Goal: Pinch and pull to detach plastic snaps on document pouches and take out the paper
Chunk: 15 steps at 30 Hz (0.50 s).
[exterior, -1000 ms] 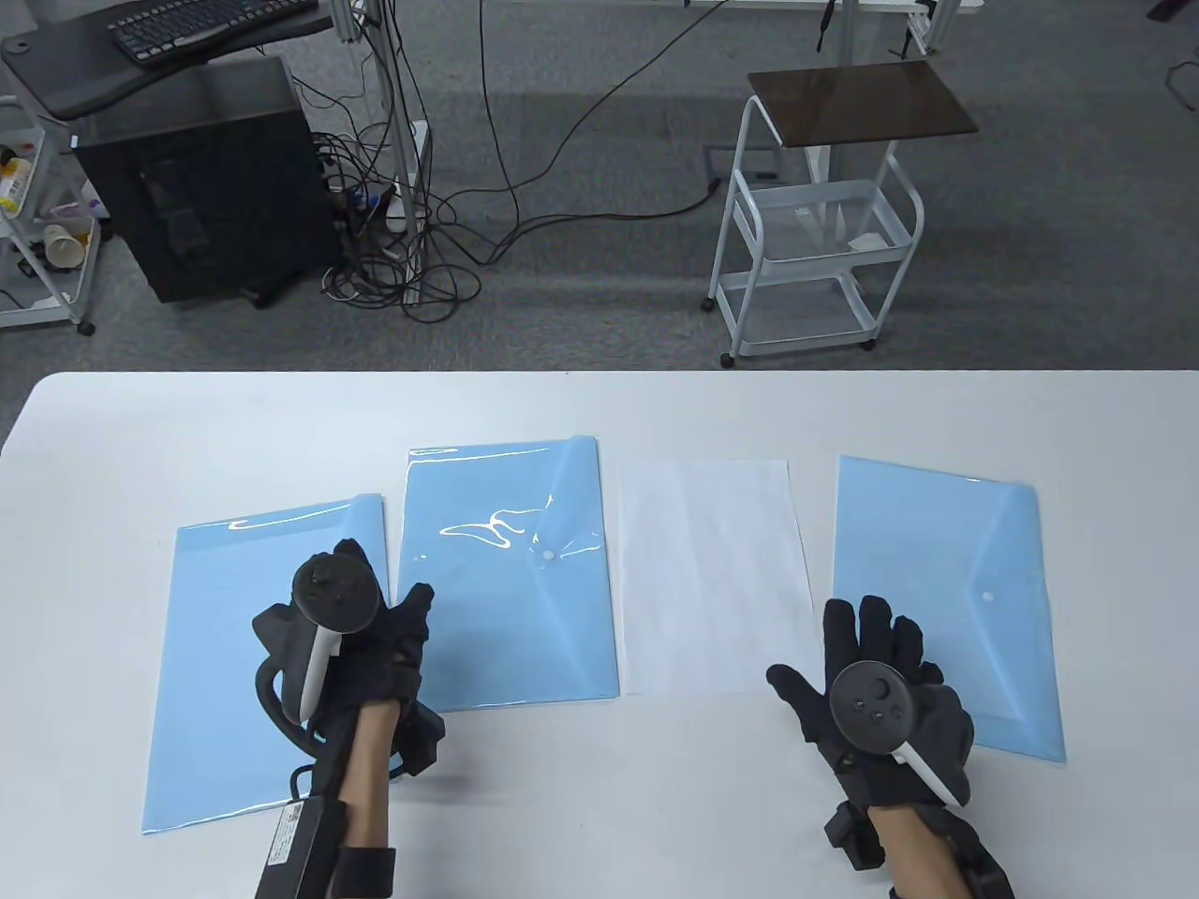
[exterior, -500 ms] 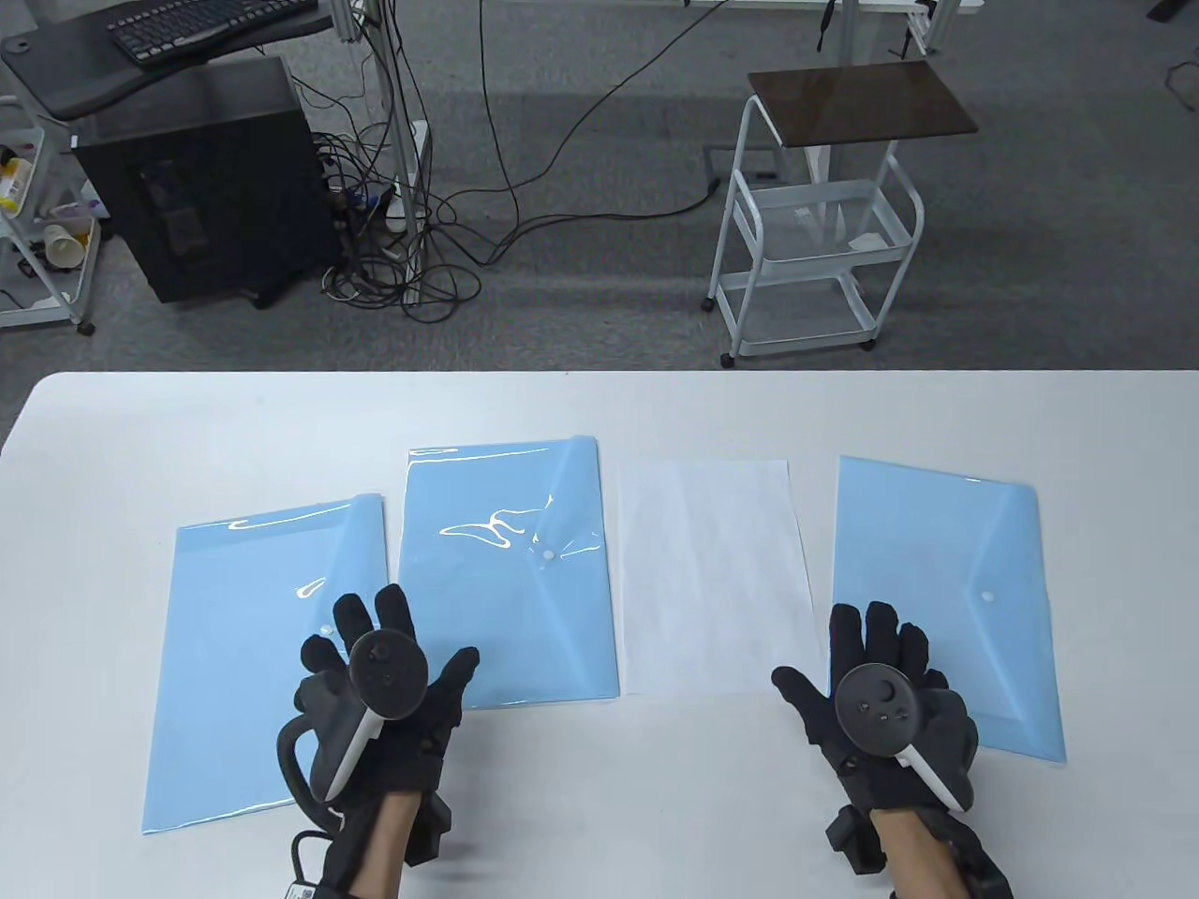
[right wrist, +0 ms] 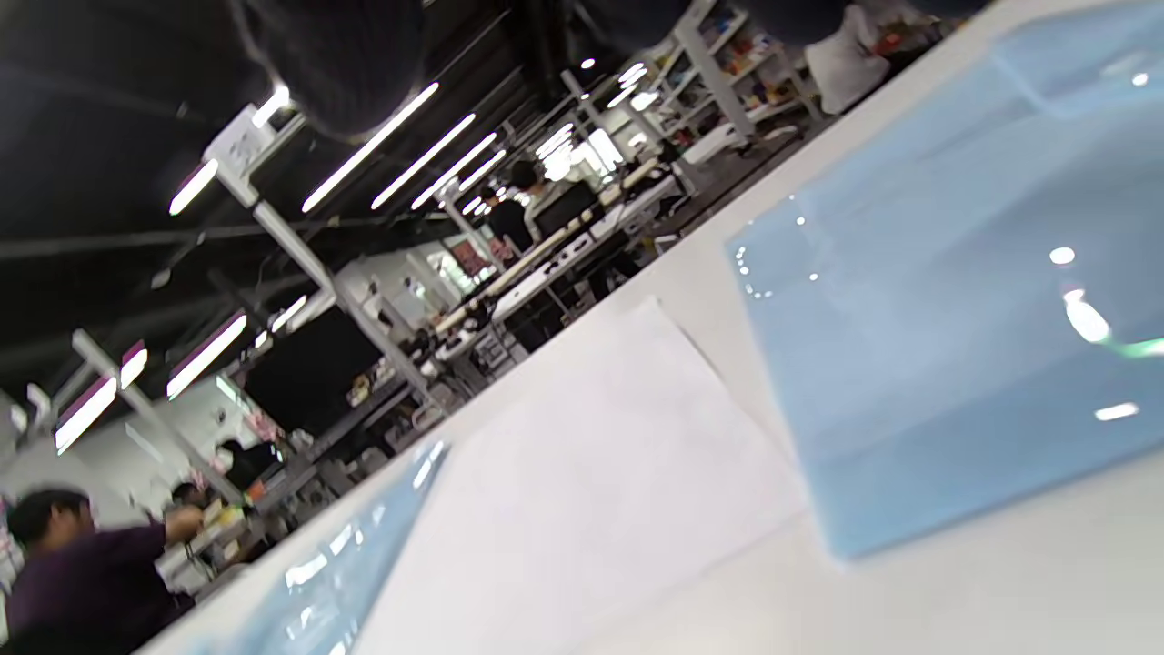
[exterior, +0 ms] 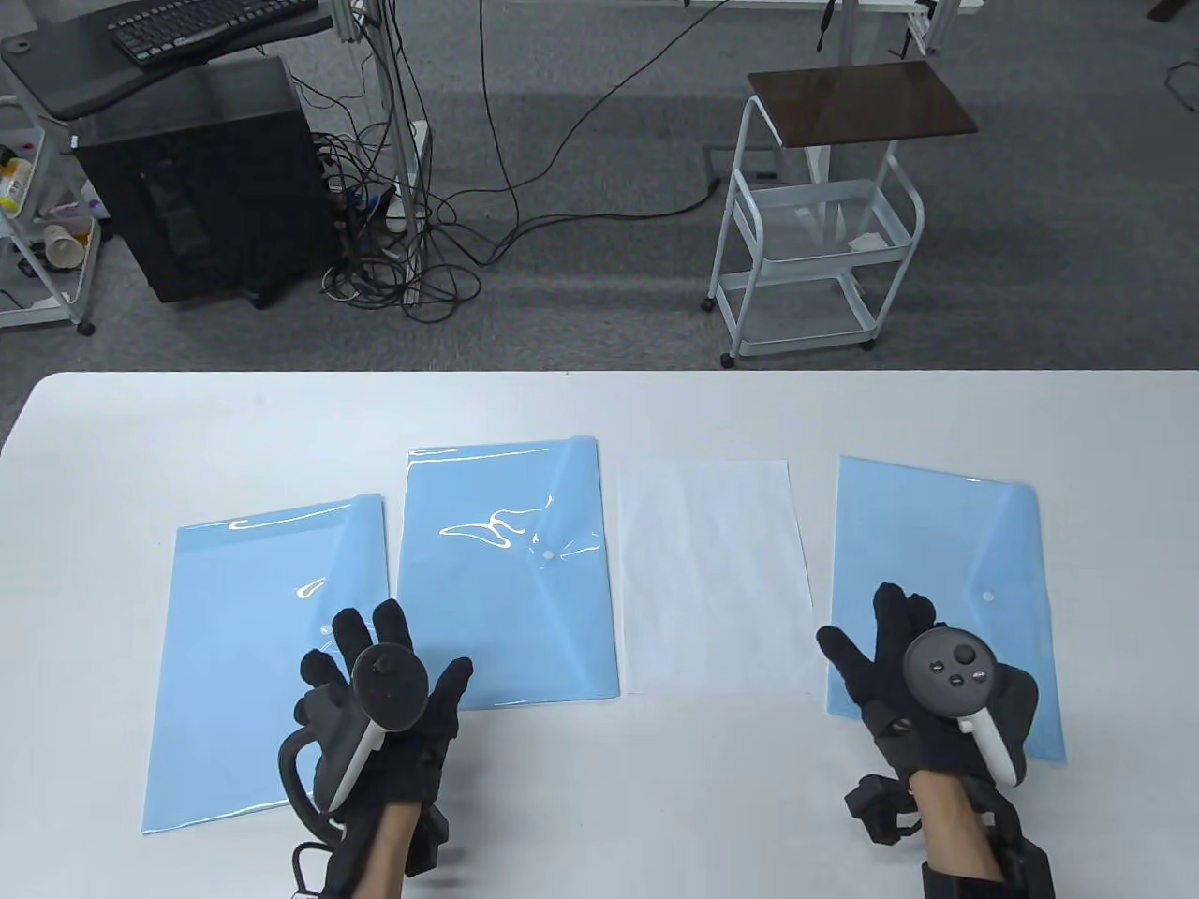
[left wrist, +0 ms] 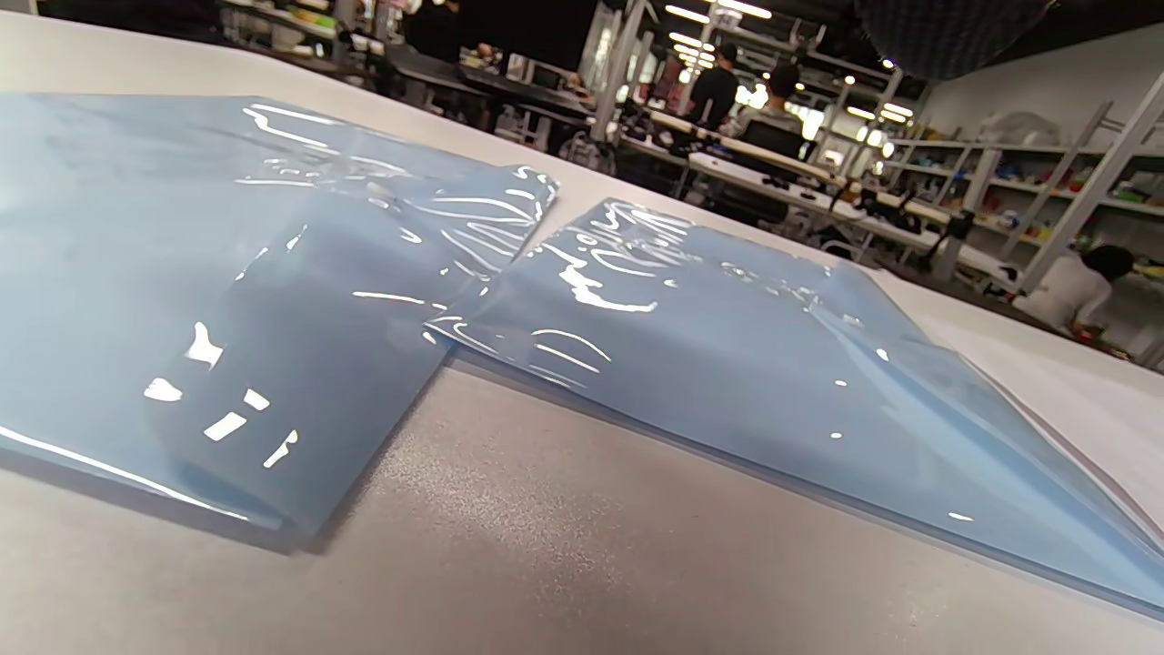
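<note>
Three blue pouches (exterior: 506, 562) lie flat on the white table (exterior: 599, 796), paper (exterior: 714, 576) between two, left hand (exterior: 379, 698) spread open over the leftmost, right hand (exterior: 923, 684) fingers extended on the rightmost.

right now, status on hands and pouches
Left hand open over left pouch. Right hand open over right pouch, snap closed. Loose paper between pouches. Nothing blocking.

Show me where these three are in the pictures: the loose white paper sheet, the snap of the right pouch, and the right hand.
paper sheet (exterior: 714, 576): table view, middle of the sheet.
snap of the right pouch (exterior: 987, 596): table view, the white button itself.
right hand (exterior: 923, 674): table view, back of the hand beside the tracker.
</note>
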{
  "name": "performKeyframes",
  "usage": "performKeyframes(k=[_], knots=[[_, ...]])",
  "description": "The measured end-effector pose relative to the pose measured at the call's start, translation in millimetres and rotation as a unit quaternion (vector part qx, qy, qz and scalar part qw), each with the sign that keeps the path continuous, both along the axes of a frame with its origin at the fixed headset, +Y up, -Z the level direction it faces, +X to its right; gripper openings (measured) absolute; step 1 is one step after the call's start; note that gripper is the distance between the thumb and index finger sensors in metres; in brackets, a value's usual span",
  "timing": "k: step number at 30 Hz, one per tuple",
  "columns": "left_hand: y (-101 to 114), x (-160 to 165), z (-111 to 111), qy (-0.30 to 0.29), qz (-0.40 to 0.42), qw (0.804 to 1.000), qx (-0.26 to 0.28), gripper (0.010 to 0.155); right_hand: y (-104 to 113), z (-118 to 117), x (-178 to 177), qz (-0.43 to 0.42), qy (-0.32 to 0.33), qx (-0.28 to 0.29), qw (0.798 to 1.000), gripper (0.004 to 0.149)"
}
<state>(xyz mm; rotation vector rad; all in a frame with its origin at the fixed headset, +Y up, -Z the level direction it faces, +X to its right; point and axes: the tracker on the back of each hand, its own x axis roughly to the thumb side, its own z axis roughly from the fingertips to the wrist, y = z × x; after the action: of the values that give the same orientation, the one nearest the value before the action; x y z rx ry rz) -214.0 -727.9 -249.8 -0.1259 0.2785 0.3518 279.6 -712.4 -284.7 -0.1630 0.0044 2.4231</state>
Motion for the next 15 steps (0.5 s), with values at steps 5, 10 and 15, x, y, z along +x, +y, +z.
performKeyframes(k=[5,10,15], knots=[[-1,0,-1,-0.006,0.009,1.000,0.000,0.091,2,-22,44,0.049,-0.084,-0.032,0.995,0.091],[-1,-2,-2,-0.009,0.017,1.000,0.001,0.091,-11,-32,84,0.064,-0.174,-0.067,0.980,0.085],[-1,-2,-4,-0.015,0.029,0.999,-0.003,0.091,-32,-35,116,0.055,-0.221,-0.130,0.965,0.079]])
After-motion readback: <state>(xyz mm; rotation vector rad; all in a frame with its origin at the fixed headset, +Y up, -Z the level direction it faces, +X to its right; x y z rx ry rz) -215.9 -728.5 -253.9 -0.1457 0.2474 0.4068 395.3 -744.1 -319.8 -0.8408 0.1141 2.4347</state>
